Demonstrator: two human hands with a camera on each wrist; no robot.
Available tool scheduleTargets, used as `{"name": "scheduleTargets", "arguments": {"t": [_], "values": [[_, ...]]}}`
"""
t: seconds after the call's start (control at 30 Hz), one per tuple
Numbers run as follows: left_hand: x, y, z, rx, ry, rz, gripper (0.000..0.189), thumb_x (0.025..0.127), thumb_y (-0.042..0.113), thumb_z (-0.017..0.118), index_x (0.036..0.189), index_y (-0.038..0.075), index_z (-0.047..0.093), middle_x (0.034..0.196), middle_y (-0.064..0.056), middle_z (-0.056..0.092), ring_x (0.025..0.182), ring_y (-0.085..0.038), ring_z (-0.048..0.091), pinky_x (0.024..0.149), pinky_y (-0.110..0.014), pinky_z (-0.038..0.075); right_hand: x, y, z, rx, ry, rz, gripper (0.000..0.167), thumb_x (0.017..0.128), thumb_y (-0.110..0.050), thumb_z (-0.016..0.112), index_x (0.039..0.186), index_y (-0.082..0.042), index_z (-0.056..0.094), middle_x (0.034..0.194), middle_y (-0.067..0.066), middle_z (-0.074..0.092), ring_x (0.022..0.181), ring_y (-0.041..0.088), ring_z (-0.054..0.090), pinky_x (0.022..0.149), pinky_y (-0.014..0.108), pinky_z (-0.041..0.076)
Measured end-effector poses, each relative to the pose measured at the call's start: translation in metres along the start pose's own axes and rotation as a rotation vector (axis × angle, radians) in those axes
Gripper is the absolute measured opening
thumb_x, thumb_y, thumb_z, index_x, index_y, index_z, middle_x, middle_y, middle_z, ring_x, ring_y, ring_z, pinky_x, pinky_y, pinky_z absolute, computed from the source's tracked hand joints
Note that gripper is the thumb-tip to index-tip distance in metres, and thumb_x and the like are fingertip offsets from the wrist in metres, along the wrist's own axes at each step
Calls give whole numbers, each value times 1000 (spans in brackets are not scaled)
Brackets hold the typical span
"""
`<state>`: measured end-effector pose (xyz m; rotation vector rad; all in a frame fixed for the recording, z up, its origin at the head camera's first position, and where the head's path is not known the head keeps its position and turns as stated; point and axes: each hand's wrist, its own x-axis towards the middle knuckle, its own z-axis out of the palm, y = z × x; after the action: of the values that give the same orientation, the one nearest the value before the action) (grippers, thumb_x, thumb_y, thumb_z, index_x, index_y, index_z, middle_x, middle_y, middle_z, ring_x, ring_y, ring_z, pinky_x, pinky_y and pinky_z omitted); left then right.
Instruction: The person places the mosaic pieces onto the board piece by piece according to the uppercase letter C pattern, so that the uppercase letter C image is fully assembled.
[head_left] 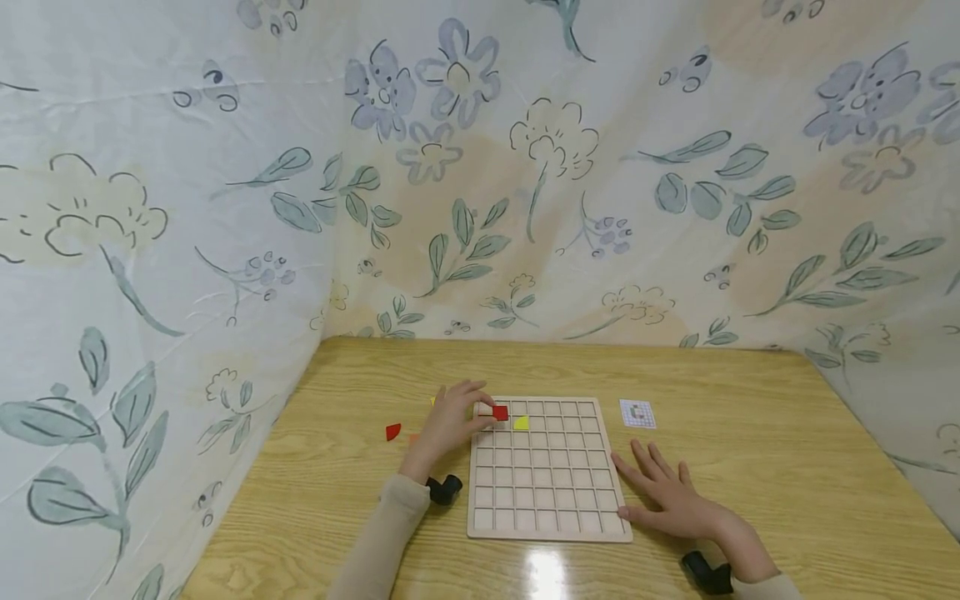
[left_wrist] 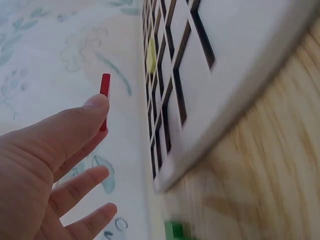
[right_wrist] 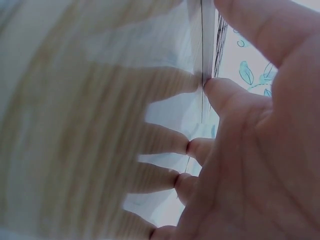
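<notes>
I'm likely placing — left hand pinching a red piece, right hand splaying against the board — next needing careful alignment

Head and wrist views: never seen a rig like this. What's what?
There is no robot: a person works bare-handed. The wide picture comes from a camera on the head, looking forward and down. The close ones come from wrist cameras, one per hand.

On the wooden table lies a pale gridded board with a yellow piece on it. A red quarter-round piece lies left of the board, a patterned card to its right.

The left hand pinches another red piece. The right hand, fingers spread, touches the board's right edge.
</notes>
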<state>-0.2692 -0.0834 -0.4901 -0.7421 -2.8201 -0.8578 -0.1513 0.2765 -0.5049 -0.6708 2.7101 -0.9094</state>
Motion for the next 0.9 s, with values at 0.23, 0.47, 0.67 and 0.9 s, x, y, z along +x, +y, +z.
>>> {"name": "scheduleTargets", "arguments": {"t": [0.23, 0.47, 0.67, 0.9], "values": [[9, 11, 8, -11, -47, -4, 24, 81, 37, 69, 100, 22, 68, 137, -5, 49, 133, -32, 36, 107, -64, 15, 0, 0, 0, -1, -2, 1, 71, 87, -37, 61, 146, -11, 29, 150, 32, 3, 132, 58, -3, 90, 77, -12], [20, 19, 18, -14, -74, 37, 23, 81, 38, 69, 98, 23, 69, 137, -7, 49, 132, -35, 36, 106, -65, 15, 0, 1, -1, 15, -7, -3, 71, 87, -36, 61, 146, -11, 28, 150, 32, 2, 132, 58, -5, 91, 76, -14], [27, 25, 26, 26, -102, 19, 21, 80, 41, 69, 96, 27, 69, 138, -3, 49, 133, -32, 36, 107, -63, 16, 1, 1, -2, 12, -7, 1, 72, 87, -37, 61, 146, -11, 28, 150, 32, 2, 132, 58, -4, 91, 76, -14], [31, 35, 27, -3, -142, -38, 19, 80, 38, 71, 94, 26, 71, 139, -3, 47, 135, -29, 33, 109, -61, 12, 2, 1, -3, 5, -11, 2, 72, 87, -37, 61, 146, -12, 28, 150, 31, 2, 132, 58, -4, 91, 77, -13]]}}
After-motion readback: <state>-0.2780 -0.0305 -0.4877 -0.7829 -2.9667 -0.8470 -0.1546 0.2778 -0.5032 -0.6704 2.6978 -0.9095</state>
